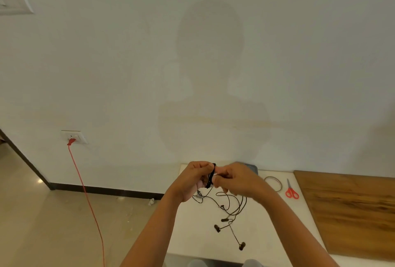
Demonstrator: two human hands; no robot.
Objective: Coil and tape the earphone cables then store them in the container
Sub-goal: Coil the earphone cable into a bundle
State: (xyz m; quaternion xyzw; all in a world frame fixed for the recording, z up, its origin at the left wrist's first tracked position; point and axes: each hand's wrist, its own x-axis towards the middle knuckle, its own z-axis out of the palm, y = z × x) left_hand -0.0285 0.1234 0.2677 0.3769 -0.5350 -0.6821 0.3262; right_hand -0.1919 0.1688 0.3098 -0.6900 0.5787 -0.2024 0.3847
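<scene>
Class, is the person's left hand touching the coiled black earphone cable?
Touching. The head view shows the coiled cable looped against the curled fingers of the left hand, with no gap.

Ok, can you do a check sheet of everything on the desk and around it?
Surface: white table, wooden board on its right.
Job's things: black cable coil held above the table; loose earphones lying on it; grey container at the back edge.
Clutter: red scissors, thin ring beside them.
Grippers: left hand and right hand both pinch the coil.
Cables: red cord plugged into wall socket.
Surroundings: white wall, beige floor.
</scene>
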